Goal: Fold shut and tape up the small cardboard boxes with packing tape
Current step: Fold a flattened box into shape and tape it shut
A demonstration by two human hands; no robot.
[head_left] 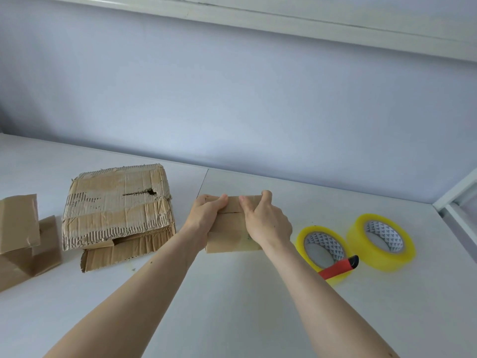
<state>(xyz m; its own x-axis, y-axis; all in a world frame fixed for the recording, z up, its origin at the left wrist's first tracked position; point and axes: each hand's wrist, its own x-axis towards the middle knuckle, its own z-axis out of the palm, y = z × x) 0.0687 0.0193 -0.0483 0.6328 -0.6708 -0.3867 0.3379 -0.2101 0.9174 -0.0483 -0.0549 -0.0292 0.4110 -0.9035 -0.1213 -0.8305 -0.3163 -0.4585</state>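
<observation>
Left hand (206, 215) and right hand (265, 223) grip the small box (229, 228), hiding its sides.

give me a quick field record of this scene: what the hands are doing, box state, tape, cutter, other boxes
left hand: grips the left end of the small box, thumb on top
right hand: grips the right end, thumb on top
small box: on the white table, top flaps folded shut, seam showing
tape rolls: two yellow, near roll, far roll, right of the box
cutter: red and black, lying on the near roll
other boxes: worn large box, small boxes at left edge
</observation>
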